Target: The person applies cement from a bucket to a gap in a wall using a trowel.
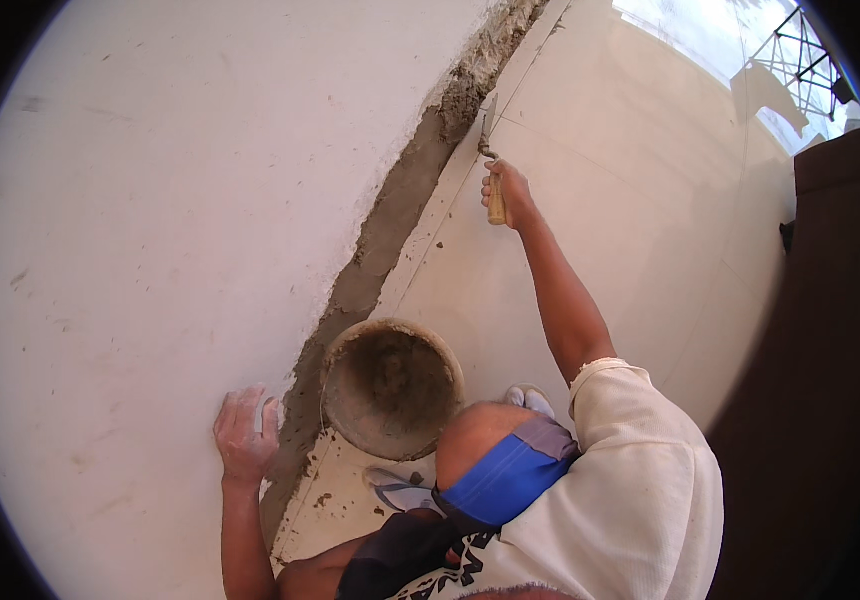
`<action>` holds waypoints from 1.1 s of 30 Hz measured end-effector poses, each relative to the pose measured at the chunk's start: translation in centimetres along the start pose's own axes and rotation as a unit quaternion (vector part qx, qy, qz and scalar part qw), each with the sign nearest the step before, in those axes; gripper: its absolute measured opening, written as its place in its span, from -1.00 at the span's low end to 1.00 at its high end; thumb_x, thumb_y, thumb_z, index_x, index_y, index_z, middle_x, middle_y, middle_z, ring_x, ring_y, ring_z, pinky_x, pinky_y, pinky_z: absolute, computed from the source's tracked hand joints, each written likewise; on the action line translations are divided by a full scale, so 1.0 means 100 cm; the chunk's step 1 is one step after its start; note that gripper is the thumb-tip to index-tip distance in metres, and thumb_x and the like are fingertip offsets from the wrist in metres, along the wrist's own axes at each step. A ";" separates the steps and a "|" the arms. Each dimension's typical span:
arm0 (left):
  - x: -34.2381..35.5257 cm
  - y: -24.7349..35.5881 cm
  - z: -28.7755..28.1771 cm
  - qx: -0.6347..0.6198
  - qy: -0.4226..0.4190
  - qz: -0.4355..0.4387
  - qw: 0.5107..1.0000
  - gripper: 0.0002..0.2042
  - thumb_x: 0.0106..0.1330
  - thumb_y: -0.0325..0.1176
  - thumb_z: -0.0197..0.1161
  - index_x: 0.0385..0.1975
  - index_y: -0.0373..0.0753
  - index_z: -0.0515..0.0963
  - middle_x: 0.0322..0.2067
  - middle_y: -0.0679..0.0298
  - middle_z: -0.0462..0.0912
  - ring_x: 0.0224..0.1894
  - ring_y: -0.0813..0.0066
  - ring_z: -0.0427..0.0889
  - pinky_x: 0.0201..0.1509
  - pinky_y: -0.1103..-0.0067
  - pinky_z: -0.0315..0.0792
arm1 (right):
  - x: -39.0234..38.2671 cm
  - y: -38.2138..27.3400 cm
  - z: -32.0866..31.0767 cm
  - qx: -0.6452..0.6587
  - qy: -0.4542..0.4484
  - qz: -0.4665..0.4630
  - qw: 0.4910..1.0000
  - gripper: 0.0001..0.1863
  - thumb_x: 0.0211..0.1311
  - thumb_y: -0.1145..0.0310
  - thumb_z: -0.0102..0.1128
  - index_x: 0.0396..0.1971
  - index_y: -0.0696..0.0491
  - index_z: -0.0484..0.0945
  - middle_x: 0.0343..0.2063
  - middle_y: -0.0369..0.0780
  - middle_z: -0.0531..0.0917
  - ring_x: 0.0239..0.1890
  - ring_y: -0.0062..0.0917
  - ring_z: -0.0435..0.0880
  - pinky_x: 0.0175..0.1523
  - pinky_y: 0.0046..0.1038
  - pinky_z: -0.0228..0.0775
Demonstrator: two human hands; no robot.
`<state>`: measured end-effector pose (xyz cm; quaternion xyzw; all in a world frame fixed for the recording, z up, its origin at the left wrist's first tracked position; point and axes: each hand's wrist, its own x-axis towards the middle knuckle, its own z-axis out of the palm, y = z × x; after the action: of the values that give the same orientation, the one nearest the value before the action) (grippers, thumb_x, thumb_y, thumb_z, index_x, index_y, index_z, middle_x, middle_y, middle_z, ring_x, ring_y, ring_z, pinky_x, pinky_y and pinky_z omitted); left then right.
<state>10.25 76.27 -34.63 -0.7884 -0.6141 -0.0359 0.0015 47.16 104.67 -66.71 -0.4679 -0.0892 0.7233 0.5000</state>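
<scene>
In my right hand (512,195) is a small pointed trowel (491,130), its wooden handle wrapped by my fingers and its blade toward the far end of the mortar strip. Grey mortar (390,210) fills a rough strip along the foot of the white wall (170,190); it looks smooth in the middle and rougher at the far end. My left hand (245,435) rests against the wall beside the strip, fingers stretched out and dusty, holding nothing. Between my hands stands a round, mortar-caked bucket (450,365), with some grey mix inside.
Pale floor tiles (630,220) stretch to the right, with mortar crumbs (325,500) near my feet. My shoes (530,398) are close to the bucket. A dark brown surface (820,330) rises at the right. Beyond the far right is a bright opening with a metal frame (800,55).
</scene>
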 end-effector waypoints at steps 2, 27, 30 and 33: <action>0.019 -0.012 -0.014 0.069 0.081 0.082 0.991 -0.76 0.20 -0.47 0.32 -0.14 -0.34 0.53 -0.28 0.08 0.61 -0.31 0.07 0.61 -0.19 0.31 0.53 | 0.019 -0.009 -0.010 0.029 -0.056 0.034 0.997 -0.85 0.23 0.31 0.08 -0.29 0.05 0.41 -0.56 -0.31 0.46 -0.61 -0.62 0.46 -0.56 -0.50 0.41; 0.022 -0.050 -0.015 0.137 0.188 0.229 0.945 -0.62 0.11 -0.23 0.37 -0.15 -0.38 0.60 -0.35 0.10 0.62 -0.38 0.11 0.60 -0.22 0.31 0.57 | -0.047 0.034 0.081 -0.136 -0.031 -0.131 0.981 -0.80 0.12 0.46 0.13 -0.25 0.10 0.38 -0.57 -0.30 0.45 -0.67 -0.63 0.45 -0.62 -0.48 0.42; 0.020 -0.049 -0.017 0.161 0.185 0.223 0.944 -0.64 0.07 -0.30 0.39 -0.16 -0.35 0.60 -0.35 0.11 0.62 -0.38 0.11 0.61 -0.24 0.32 0.56 | -0.067 0.044 0.074 -0.121 -0.074 -0.114 0.983 -0.82 0.11 0.43 0.15 -0.29 0.09 0.41 -0.58 -0.31 0.46 -0.69 -0.61 0.48 -0.63 -0.46 0.42; 0.018 -0.051 -0.018 0.172 0.177 0.212 0.946 -0.67 0.08 -0.33 0.39 -0.16 -0.33 0.60 -0.37 0.12 0.61 -0.38 0.11 0.62 -0.27 0.32 0.55 | -0.064 0.032 0.063 -0.096 -0.059 -0.094 0.989 -0.83 0.11 0.49 0.08 -0.27 0.06 0.40 -0.58 -0.32 0.44 -0.68 -0.63 0.44 -0.61 -0.48 0.41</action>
<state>5.63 79.15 -32.90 -0.8692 -0.4193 -0.0671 0.2532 40.68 100.16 -61.40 -0.4597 -0.2312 0.6873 0.5126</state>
